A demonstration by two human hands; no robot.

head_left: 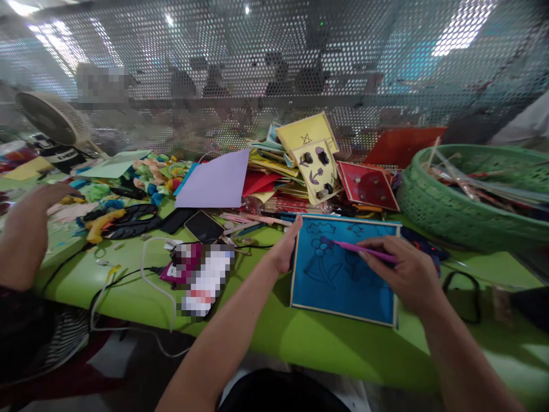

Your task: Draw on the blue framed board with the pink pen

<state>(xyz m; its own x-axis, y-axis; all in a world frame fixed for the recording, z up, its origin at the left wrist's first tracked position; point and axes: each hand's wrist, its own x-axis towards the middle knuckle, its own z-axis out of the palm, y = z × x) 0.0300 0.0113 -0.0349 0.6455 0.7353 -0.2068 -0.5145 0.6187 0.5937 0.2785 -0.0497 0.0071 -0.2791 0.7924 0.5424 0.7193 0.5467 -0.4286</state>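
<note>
A blue card (343, 286) with drawn flower outlines lies on the green table (278, 337) in front of me. My left hand (285, 249) rests flat against the card's left edge and steadies it. My right hand (405, 272) holds a pink pen (360, 249) whose tip touches the drawing near the card's upper middle.
A green basket (463, 212) of sticks stands at the right. Piled cards and coloured paper (309, 166) lie behind the blue card, with a purple sheet (217, 180), a phone (203, 227), scissors (128, 220) and cables. Another person's arm (26, 229) rests at the left. A fan (51, 120) stands far left.
</note>
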